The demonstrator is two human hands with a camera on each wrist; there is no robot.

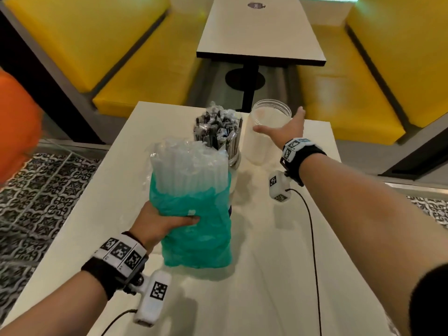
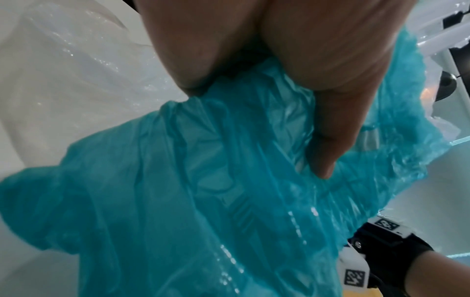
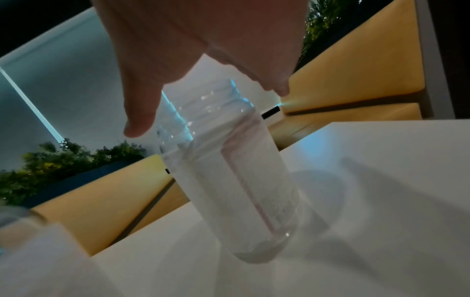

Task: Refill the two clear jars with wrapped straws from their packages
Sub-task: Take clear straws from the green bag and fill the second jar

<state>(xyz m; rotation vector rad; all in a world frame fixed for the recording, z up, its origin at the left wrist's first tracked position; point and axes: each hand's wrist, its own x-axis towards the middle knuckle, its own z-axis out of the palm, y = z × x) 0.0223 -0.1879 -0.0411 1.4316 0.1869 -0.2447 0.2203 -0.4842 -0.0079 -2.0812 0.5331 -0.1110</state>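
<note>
Two clear jars stand on the white table [image 1: 291,275] — one jar [image 1: 232,144] packed with dark wrapped straws [image 1: 215,127], the other, an empty jar [image 1: 266,132], just beside it. One package [image 1: 194,209] of white straws stands upright nearer the person: teal plastic around its lower part, clear plastic over the tops of the straws.

The left hand [image 1: 160,224] grips the package from the side, thumb curled across the teal front, and the left wrist view shows the fingers [image 2: 333,128] pressing into the crinkled plastic.

The right hand [image 1: 286,129] is stretched forward with the arm nearly straight, fingers spread and loose around the empty jar's upper part — thumb on one side, fingers on the other, holding nothing. From the right wrist view the jar sits directly below the fingertips [image 3: 138,128]; whether they touch it I cannot tell.

Beyond the fingers are yellow benches [image 1: 351,93] and a second table [image 1: 261,35].
</note>
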